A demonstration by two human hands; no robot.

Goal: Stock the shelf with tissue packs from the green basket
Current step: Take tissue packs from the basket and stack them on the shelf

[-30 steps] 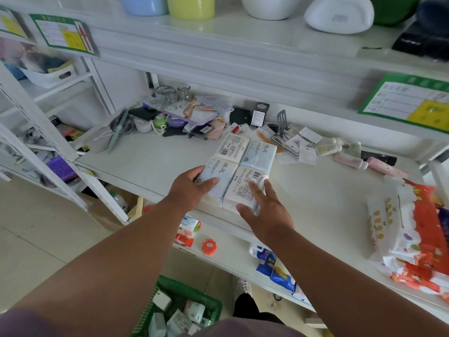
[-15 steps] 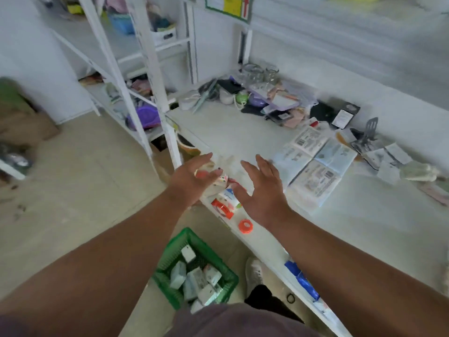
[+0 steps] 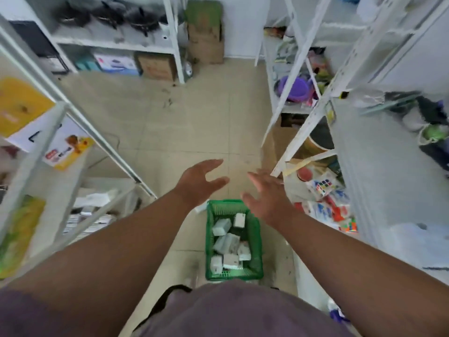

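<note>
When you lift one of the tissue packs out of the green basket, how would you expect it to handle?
The tissue packs look like small soft-wrapped blocks, so probably light and slightly squashy. Their flat faces suggest they won't roll. They lie jumbled in the green basket, so neighbours may shift. Both the left hand and right hand are free.

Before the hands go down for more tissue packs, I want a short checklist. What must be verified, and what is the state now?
1. Left hand free: ok, open, holds nothing.
2. Right hand free: ok, open, holds nothing.
3. Packs left in the basket: ok, several.
4. Basket in reach: ok, on the floor below the hands.
5. Way down to the packs free: ok, nothing covers them.
6. Room on the shelf: cannot tell, mostly out of view.
</note>
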